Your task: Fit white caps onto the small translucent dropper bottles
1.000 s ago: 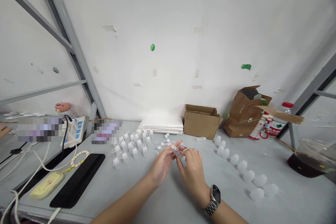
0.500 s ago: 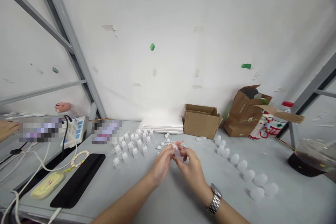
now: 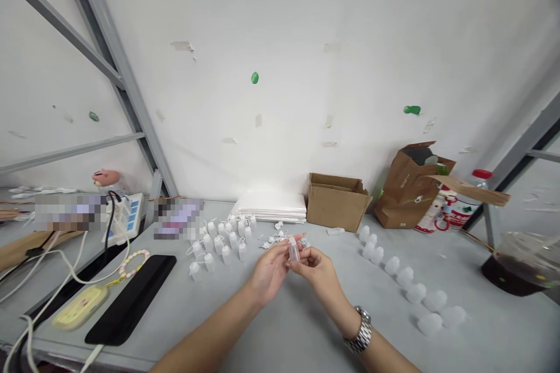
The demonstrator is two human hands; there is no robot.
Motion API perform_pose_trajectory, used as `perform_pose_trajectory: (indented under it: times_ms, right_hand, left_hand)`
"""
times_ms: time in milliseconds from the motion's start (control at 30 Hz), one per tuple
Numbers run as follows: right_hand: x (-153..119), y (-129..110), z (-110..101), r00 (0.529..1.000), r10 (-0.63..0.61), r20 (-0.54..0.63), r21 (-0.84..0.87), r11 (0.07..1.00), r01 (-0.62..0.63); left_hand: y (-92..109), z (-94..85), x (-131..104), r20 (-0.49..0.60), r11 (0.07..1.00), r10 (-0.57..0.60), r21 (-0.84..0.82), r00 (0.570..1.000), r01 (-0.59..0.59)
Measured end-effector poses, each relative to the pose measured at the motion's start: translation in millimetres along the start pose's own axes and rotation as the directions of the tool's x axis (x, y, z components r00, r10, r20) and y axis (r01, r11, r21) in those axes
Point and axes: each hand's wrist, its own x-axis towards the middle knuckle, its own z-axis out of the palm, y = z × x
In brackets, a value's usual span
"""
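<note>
Both hands meet at the middle of the grey table around a small translucent plastic bottle [image 3: 294, 252], held upright with a slight tilt. My left hand [image 3: 269, 275] grips it from the left with the fingers behind it. My right hand [image 3: 318, 273] pinches its lower right side with thumb and fingertips. Just behind the hands lie small white caps [image 3: 273, 238]. To the left stand rows of small white bottles [image 3: 226, 253] with looped cap straps. On the right is a line of translucent, frosted-looking pieces [image 3: 405, 275].
Behind are a stack of white sheets [image 3: 269, 210], an open cardboard box [image 3: 336, 205] and a brown paper bag [image 3: 405, 195]. A drink cup [image 3: 516, 271] stands far right. At left lie a black power bank-like slab [image 3: 131, 300], cables and another person's arm [image 3: 26, 247].
The bottle stands more upright and shows more between my hands; my right fingers have shifted lower on it. At the far left, the other person's arm has moved nearer.
</note>
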Motion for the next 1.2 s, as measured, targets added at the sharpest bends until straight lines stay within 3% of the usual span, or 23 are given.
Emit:
perform_pose_trajectory:
  times_ms: [133, 267, 500, 700, 1200]
  right_hand:
    - [1, -5, -1, 1.0, -0.005, 0.018, 0.021, 1.0, 0.004]
    - [1, -12, -3, 0.997, -0.023, 0.077, 0.021, 1.0, 0.021]
    - [-1, -16, -6, 0.973, -0.096, 0.21, -0.035, 0.994, 0.105]
    - [-4, -20, -5, 0.952, -0.135, 0.274, -0.062, 0.985, 0.158]
    - [-6, -17, -5, 0.957, -0.18, 0.228, -0.051, 0.979, 0.196]
  left_hand:
    - [5, 0.8, -1, 0.047, 0.998, -0.046, -0.03, 0.998, 0.048]
    - [7, 3.0, -2, 0.062, 1.0, -0.002, 0.014, 0.998, 0.001]
    - [8, 1.7, 1, -0.072, 0.971, 0.124, 0.214, 0.99, -0.106]
    - [12, -0.1, -1, -0.09, 0.937, 0.169, 0.323, 0.982, -0.132]
    - [10, -2.1, 0, -0.052, 0.949, 0.178, 0.275, 0.983, -0.157]
